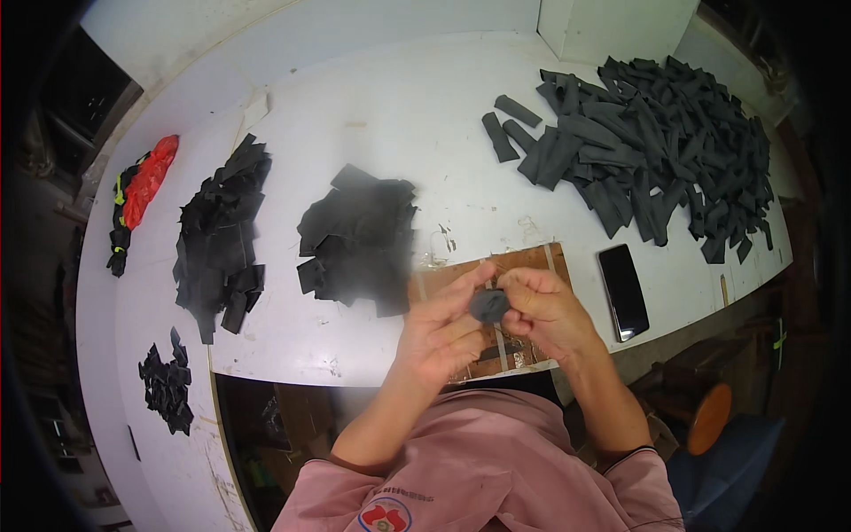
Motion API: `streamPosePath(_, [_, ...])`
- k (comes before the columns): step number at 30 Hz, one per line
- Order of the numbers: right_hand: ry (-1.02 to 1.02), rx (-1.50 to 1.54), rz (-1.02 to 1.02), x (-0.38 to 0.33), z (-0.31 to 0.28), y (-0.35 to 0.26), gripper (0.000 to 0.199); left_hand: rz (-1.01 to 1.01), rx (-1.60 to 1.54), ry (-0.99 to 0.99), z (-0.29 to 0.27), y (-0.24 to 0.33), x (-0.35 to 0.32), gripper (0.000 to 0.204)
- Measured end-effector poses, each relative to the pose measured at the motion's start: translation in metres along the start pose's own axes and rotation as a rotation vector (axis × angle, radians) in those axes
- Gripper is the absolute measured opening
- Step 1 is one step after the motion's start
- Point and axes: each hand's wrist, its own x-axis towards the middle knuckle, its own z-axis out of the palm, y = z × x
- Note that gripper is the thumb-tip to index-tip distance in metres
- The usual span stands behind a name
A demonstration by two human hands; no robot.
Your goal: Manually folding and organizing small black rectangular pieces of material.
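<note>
Between my two hands, above a brown board (554, 259), is a small dark grey piece of fabric (488, 307), seen end-on as a rounded shape. My left hand (448, 324) presses it from the left side with the fingers bent round it. From the right, my right hand (542, 306) pinches its edge between thumb and fingers. Left of the hands lies a heap of flat black fabric pieces (359, 235). A large pile of dark grey rolled or tube-shaped fabric pieces (638, 142) covers the far right of the white table (443, 106).
A black phone (623, 293) lies right of the board. Farther left are another black fabric heap (222, 235), a smaller heap (167, 386) and a red plastic bag (151, 182) beside black-and-yellow material. A round orange-brown stool seat (709, 418) stands below the table at right.
</note>
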Motion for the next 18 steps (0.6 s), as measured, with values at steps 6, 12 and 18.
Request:
streamPosePath(6, [-0.047, -0.23, -0.085, 0.004, 0.0, -0.002, 0.02, 0.052, 0.069, 0.152, 0.031, -0.01, -0.003, 0.033])
streamPosePath(12, [-0.084, -0.377, -0.039, 0.024, -0.006, -0.004, 0.018, 0.383, 0.984, 0.173, 0.04, -0.018, -0.004, 0.032])
streamPosePath(18, [0.057, -0.173, -0.22, 0.007, 0.002, 0.014, 0.013, 0.275, 0.432, 0.132, 0.023, -0.017, -0.011, 0.025])
